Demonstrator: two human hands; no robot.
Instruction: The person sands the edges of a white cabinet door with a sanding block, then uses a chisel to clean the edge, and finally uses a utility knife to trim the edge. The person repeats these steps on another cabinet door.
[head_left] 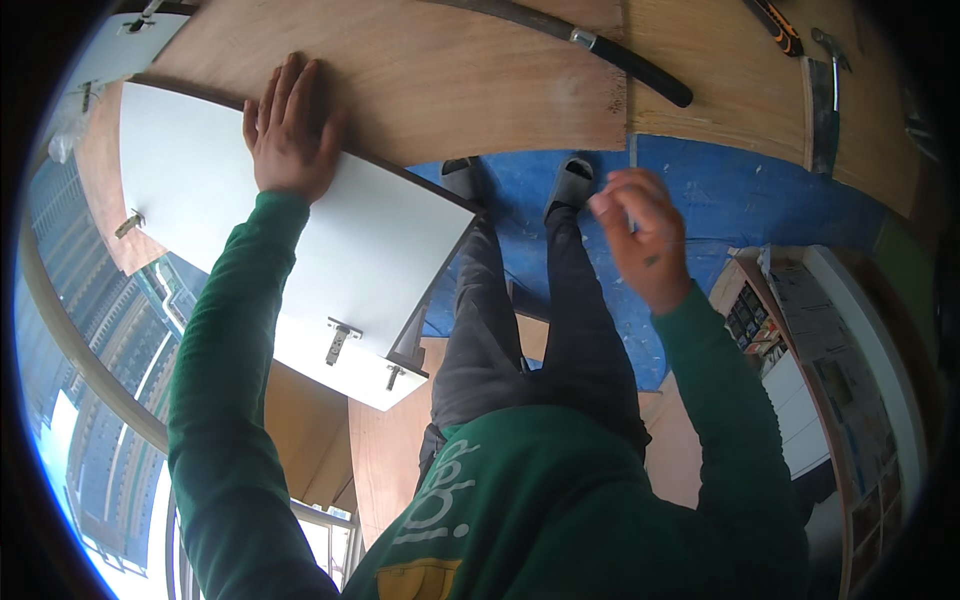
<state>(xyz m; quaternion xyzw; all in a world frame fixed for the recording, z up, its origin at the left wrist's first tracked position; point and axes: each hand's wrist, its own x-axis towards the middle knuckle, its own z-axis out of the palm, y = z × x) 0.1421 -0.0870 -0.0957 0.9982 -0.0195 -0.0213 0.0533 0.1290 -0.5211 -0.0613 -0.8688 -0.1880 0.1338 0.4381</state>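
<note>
The person's green top point(540, 480) is closest, at 6 o'clock, and dark pants point(490, 370) come next. At 8 o'clock, a metal hinge point(340, 342) sits on the near edge of a big white board point(350, 250). The white board is between 9 and 10 o'clock, and it has another hinge point(130, 224) near its left end.

At 2 o'clock, the right hand point(645, 235) is up in the air with its fingers bent in. It looks blurry, so one cannot tell if it pinches something small. At 10 o'clock, the left hand point(292, 140) lies flat on the far edge of the white board. Its fingers are straight and grip nothing.

Two gray sandals point(572, 183) are on a blue floor sheet point(720, 190) between 12 and 1 o'clock. Past them is a brown wood sheet point(450, 100) at 12 o'clock. A long tool with a black handle point(640, 75) lies on it at 1 o'clock.
</note>
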